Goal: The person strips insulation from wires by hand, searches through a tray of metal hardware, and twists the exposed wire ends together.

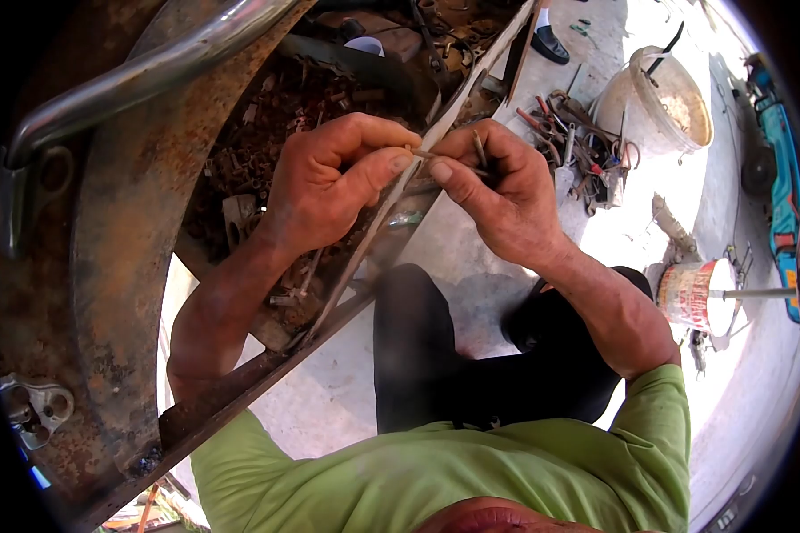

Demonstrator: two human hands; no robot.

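My left hand [333,182] is closed in a pinch, thumb against forefinger, on one end of a small thin piece [424,154] that looks like a short wire or rod. Facing it, my right hand [502,191] pinches the other end between thumb and forefinger. A slender dark item [481,149] also pokes out between the curled fingers of my right hand; its kind cannot be made out. Both hands are above the metal edge [378,218] of a rusty tray-like bench top. Under and beyond my left hand lies a heap of rusty metal parts [249,160].
A bent shiny metal tube [151,75] crosses the rusty plate at upper left. On the concrete floor to the right lie several pliers and hand tools [573,133], beside a white bucket [653,107]. A paint-marked can [695,295] and a blue wheeled object [784,195] stand farther right.
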